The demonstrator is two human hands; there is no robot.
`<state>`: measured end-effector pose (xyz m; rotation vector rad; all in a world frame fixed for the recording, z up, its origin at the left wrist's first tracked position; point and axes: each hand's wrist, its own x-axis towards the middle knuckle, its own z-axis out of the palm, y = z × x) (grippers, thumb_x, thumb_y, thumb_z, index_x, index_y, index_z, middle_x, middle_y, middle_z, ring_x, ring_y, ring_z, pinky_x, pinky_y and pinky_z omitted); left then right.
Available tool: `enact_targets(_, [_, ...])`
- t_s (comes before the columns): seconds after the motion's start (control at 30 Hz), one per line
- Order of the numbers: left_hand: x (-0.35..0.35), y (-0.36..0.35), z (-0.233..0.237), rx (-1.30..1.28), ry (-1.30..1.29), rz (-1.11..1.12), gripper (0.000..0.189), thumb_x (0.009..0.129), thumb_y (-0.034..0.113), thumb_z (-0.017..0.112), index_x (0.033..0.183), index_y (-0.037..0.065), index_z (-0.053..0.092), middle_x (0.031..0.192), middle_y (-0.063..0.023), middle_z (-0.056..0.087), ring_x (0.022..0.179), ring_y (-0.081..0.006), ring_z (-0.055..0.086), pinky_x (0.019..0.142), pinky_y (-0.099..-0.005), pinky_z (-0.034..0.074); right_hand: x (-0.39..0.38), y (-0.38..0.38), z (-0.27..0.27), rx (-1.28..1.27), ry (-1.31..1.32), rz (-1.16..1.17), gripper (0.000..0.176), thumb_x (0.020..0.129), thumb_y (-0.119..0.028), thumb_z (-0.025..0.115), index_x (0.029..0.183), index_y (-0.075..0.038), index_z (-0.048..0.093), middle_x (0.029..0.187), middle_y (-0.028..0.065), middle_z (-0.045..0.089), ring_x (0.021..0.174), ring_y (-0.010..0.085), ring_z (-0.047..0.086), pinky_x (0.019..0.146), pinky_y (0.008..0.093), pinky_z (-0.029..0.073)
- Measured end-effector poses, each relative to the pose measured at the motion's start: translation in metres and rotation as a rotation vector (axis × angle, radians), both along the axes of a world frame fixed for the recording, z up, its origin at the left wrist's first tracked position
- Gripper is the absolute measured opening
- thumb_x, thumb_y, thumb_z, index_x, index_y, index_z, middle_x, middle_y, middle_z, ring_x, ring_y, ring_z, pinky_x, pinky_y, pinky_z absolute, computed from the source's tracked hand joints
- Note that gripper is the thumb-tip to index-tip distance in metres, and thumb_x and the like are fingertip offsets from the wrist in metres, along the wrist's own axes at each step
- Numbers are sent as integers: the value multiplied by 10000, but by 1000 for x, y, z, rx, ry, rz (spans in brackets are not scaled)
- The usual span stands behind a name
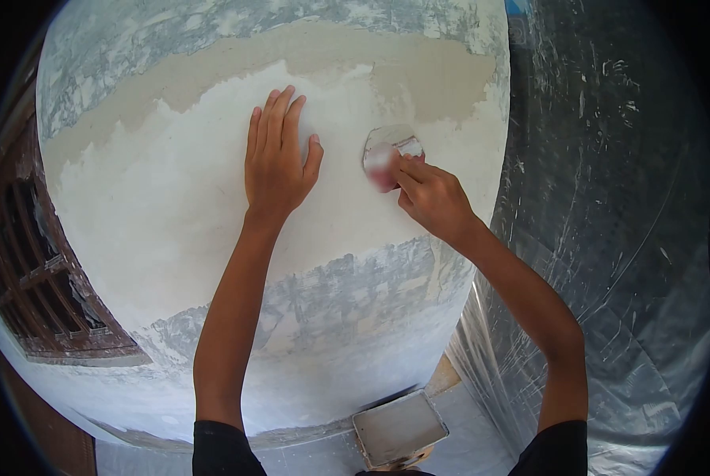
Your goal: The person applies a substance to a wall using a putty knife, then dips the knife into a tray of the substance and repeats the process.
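My left hand lies flat against the wall, fingers stretched upward and thumb out to the side, holding nothing. To its right, my right hand is closed on a small plastering trowel. The trowel has a grey, angular blade and a reddish part blurred by motion, and it lies against the wall face. Smooth off-white plaster surrounds both hands. Above it runs a beige plaster band, and rougher grey patches show below.
A rectangular tray with grey material in it stands at the wall's foot. Splattered plastic sheeting hangs along the right. A brown window frame with bars is set in the wall at left.
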<state>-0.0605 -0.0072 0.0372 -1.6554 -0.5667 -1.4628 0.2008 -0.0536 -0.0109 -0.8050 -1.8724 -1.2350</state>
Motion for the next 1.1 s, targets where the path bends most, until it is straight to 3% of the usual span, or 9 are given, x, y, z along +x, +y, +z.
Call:
enact_targets(0.2, [0, 0, -2, -14, 8, 37, 523, 921, 145, 629, 1426, 51, 531, 1530, -110, 485, 1461, -302, 422, 1218, -513, 303, 0, -27, 1, 47, 22, 162, 312, 818, 7, 702, 1130, 21, 698, 1217, 123, 708, 1081, 279, 705, 925, 395, 566])
enact_targets(0.27, [1, 0, -3, -18, 13, 49, 529, 924, 151, 626, 1434, 53, 525, 1538, -110, 478, 1466, -301, 415, 1221, -511, 296, 3, -24, 17, 35, 162, 319, 227, 911, -19, 668, 1136, 3, 685, 1131, 131, 712, 1015, 293, 694, 901, 392, 544])
enact_targets(0.4, [2, 1, -5, -25, 16, 113, 550, 941, 169, 602, 1469, 60, 494, 1556, -110, 461, 1482, -294, 395, 1229, -507, 281, 9, -10, 42, -144, 424, 410, 221, 1007, -81, 613, 1208, 10, 621, 1014, 162, 675, 954, 331, 660, 864, 402, 518])
enact_targets(0.57, [3, 1, -6, -15, 18, 186, 562, 953, 184, 584, 1490, 62, 476, 1568, -109, 449, 1491, -288, 383, 1233, -504, 274, 25, 23, 68, -224, 710, 533, 349, 1033, -192, 606, 1304, 20, 549, 1128, 192, 659, 1026, 269, 659, 929, 360, 508])
enact_targets(0.63, [3, 1, -6, -15, 23, 194, 568, 956, 189, 582, 1498, 60, 469, 1576, -109, 441, 1497, -286, 377, 1234, -503, 270, 28, 35, 79, -207, 857, 734, 359, 1040, -195, 598, 1316, 27, 539, 1178, 163, 667, 1079, 216, 650, 963, 341, 501])
enact_targets(0.8, [3, 1, -6, -20, 21, 210, 576, 953, 190, 584, 1503, 64, 465, 1582, -107, 436, 1500, -284, 372, 1235, -504, 268, 17, 41, 101, -225, 889, 836, 382, 1038, -204, 597, 1331, 32, 529, 1215, 153, 665, 1107, 201, 642, 982, 333, 495])
enact_targets(1.0, [3, 1, -5, -27, 19, 215, 578, 950, 192, 587, 1502, 69, 468, 1583, -103, 438, 1502, -281, 371, 1236, -506, 266, 23, 61, 120, -133, 780, 735, 420, 1028, -220, 601, 1354, 32, 522, 1228, 157, 660, 1102, 191, 643, 972, 327, 501])
enact_targets(1.1, [4, 1, -6, -24, 18, 216, 578, 949, 193, 586, 1502, 73, 468, 1584, -100, 437, 1502, -280, 370, 1237, -505, 264, 31, 55, 126, -147, 962, 817, 421, 1024, -229, 604, 1350, 27, 527, 1228, 153, 654, 1102, 186, 638, 972, 321, 499])
